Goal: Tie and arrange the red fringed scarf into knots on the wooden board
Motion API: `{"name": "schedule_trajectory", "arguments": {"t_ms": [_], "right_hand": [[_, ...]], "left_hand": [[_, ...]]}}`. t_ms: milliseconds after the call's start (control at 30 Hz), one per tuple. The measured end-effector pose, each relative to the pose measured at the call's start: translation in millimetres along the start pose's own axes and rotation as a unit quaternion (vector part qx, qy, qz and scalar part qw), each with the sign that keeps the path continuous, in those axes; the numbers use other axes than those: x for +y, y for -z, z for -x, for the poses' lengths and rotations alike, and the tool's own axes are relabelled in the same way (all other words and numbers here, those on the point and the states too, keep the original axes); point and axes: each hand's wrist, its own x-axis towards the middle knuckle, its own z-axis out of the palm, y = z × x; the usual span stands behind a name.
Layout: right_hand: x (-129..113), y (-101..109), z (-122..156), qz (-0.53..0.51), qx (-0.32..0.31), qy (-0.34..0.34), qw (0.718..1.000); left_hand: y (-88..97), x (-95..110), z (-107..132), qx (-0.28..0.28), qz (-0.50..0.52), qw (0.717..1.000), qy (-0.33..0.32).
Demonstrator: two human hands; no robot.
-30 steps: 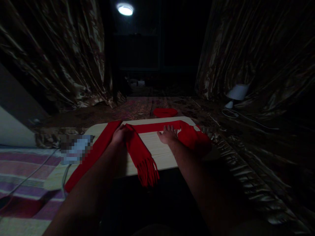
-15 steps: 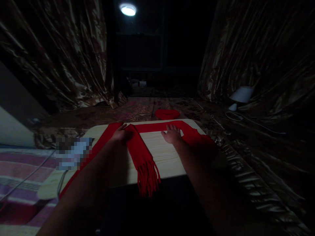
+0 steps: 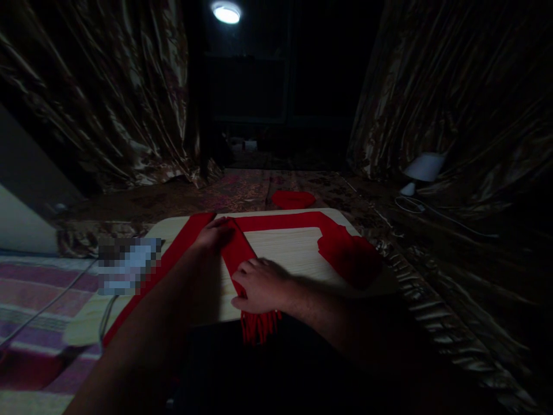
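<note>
A long red scarf [image 3: 280, 221] lies across a light wooden table [image 3: 298, 251]. One part runs along the far edge, one hangs off the left side, and a folded-over end with a fringe [image 3: 258, 325] drops over the near edge. My left hand [image 3: 215, 234] presses flat on the fold at the far left corner, fingers stretched out. My right hand [image 3: 258, 285] lies on the fringed end near the front edge, fingers curled over the cloth. The scarf's other end is bunched at the right [image 3: 351, 253].
A small red cloth item [image 3: 293, 199] lies on the patterned carpet beyond the table. A blurred pale object [image 3: 125, 266] and a cable sit at the left. A white lamp [image 3: 421, 170] stands at the right by shiny curtains. A striped rug lies at the lower left.
My right hand has left the far strip of the scarf and moved toward me and left onto the fringed end. The left hand has stayed on the fold.
</note>
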Motion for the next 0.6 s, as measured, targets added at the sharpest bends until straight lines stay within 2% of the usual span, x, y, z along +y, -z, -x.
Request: {"name": "schedule_trajectory", "arguments": {"t_ms": [100,367,467,600], "right_hand": [[0,4,6,0.017,-0.022,-0.02,0.999],[31,15,26,0.028,-0.053,0.001,0.998],[43,17,33,0.002,-0.058,-0.004,0.998],[60,20,40,-0.083,-0.043,0.007,0.996]], "left_hand": [[-0.5,-2,-1,0.003,0.008,1.0,-0.007],[-5.1,-2,3,0.005,0.041,0.999,0.002],[-9.4,2,10,0.012,0.056,0.998,0.014],[-10.1,3,11,0.005,0.045,0.999,0.013]]}}
